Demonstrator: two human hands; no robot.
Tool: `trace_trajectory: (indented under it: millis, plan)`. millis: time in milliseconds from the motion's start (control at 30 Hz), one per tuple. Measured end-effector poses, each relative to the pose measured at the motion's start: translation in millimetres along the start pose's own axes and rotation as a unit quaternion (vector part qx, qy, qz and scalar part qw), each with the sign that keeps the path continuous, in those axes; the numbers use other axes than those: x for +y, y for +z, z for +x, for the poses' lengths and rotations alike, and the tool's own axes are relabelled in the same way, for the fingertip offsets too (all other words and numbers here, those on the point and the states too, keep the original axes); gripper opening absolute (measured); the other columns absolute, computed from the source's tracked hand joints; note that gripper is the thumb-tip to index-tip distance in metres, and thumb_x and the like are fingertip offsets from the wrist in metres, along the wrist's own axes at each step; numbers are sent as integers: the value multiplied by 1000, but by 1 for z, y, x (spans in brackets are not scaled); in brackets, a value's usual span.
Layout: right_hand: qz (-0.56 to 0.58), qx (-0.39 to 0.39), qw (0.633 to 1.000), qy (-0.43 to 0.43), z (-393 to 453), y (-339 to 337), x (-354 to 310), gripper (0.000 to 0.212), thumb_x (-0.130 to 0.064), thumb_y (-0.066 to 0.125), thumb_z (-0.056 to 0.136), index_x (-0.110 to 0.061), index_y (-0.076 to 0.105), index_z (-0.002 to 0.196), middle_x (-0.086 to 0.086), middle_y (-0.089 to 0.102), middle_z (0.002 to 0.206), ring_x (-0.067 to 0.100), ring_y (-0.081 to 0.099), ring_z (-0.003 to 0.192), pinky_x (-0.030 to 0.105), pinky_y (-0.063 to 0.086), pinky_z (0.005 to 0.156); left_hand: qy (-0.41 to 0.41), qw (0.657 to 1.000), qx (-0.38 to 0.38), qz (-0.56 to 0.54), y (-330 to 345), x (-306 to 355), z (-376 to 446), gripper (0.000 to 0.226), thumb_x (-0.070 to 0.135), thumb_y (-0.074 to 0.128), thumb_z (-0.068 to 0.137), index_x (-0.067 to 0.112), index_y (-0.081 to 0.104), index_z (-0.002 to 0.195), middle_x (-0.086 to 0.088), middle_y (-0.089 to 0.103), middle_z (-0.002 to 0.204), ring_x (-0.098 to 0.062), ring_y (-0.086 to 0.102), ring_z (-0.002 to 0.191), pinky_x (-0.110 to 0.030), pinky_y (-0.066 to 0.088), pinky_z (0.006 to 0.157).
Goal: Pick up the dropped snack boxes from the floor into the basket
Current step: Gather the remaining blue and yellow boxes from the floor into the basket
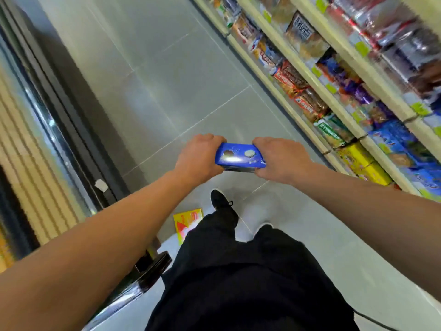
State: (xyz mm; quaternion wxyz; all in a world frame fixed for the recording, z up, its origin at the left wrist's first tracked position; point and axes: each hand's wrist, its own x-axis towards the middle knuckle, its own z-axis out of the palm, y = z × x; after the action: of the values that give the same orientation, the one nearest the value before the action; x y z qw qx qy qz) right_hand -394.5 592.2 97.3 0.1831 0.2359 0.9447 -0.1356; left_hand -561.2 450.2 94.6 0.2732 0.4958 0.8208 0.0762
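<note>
A blue snack box [239, 158] with cookie pictures is held out in front of me above the grey tiled floor. My left hand [199, 158] grips its left end and my right hand [279, 161] grips its right end. A yellow snack box [187, 222] lies flat on the floor beside my left foot, partly hidden by my black trouser leg. No basket shows in this view.
Shelves [334, 99] full of snack packs run along the right side of the aisle. A glass-fronted cabinet [43, 130] with a dark base lines the left. My black shoe [220, 199] stands on the floor between them. A black and chrome object [148, 271] sits under my left arm.
</note>
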Motion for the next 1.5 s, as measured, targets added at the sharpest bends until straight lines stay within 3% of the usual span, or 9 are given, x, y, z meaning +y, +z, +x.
trace_trajectory:
  millis: [133, 300, 400, 600, 767, 933, 1100, 1300, 1500]
  plan:
    - [51, 24, 996, 74, -57, 6, 26, 43, -45, 66, 72, -26, 48, 106, -2, 61, 99, 28, 62, 86, 34, 47, 63, 83, 996, -25, 27, 5, 49, 5, 46, 28, 69, 68, 25, 59, 112, 0, 61, 100, -26, 53, 96, -41, 50, 80]
    - [112, 75, 974, 182, -169, 36, 55, 47, -47, 70, 71, -30, 49, 110, -7, 63, 100, 22, 62, 87, 29, 39, 58, 200, 976, -64, 67, 38, 134, -14, 49, 27, 73, 71, 25, 57, 117, 0, 60, 104, -25, 51, 101, -40, 49, 81]
    - [133, 86, 956, 248, -237, 55, 64, 48, -48, 70, 71, -30, 49, 110, -7, 63, 102, 21, 62, 89, 30, 46, 62, 251, 959, -86, 97, 65, 186, -33, 52, 27, 73, 73, 23, 56, 121, -2, 59, 108, -25, 50, 103, -37, 47, 80]
    - [199, 95, 883, 415, -443, 130, 56, 55, -51, 72, 73, -27, 45, 115, -5, 62, 105, 19, 58, 88, 29, 42, 66, 407, 884, -157, 170, 162, 329, -134, 45, 29, 73, 72, 21, 58, 113, -3, 62, 102, -24, 55, 97, -35, 49, 78]
    - [249, 123, 799, 533, -577, 174, 48, 49, -46, 70, 75, -26, 47, 113, -3, 60, 103, 20, 59, 88, 29, 41, 67, 516, 811, -192, 198, 232, 432, -203, 46, 33, 74, 68, 27, 58, 111, 0, 63, 102, -22, 56, 95, -40, 52, 77]
    - [288, 145, 732, 600, -657, 211, 48, 48, -49, 70, 75, -25, 48, 110, -6, 56, 95, 18, 50, 76, 28, 38, 63, 580, 751, -231, 214, 287, 506, -250, 45, 34, 76, 62, 27, 61, 104, 2, 64, 94, -17, 58, 83, -38, 54, 70]
    - [316, 153, 665, 659, -727, 253, 68, 47, -49, 70, 74, -26, 49, 109, -4, 61, 96, 19, 56, 79, 29, 41, 61, 640, 679, -276, 230, 353, 591, -280, 43, 33, 76, 63, 27, 61, 102, 2, 63, 92, -19, 59, 83, -37, 53, 69]
    - [334, 152, 587, 722, -813, 282, 114, 36, -45, 67, 74, -29, 41, 93, -5, 59, 90, 21, 53, 75, 28, 38, 59, 686, 611, -316, 238, 429, 703, -312, 43, 30, 76, 65, 28, 60, 105, 3, 63, 95, -19, 55, 89, -39, 53, 73]
    - [328, 157, 508, 781, -898, 296, 148, 36, -44, 67, 75, -25, 47, 97, -4, 59, 90, 23, 53, 74, 30, 40, 59, 748, 516, -337, 247, 486, 816, -361, 42, 36, 74, 66, 27, 60, 104, 4, 60, 91, -20, 54, 87, -38, 52, 71]
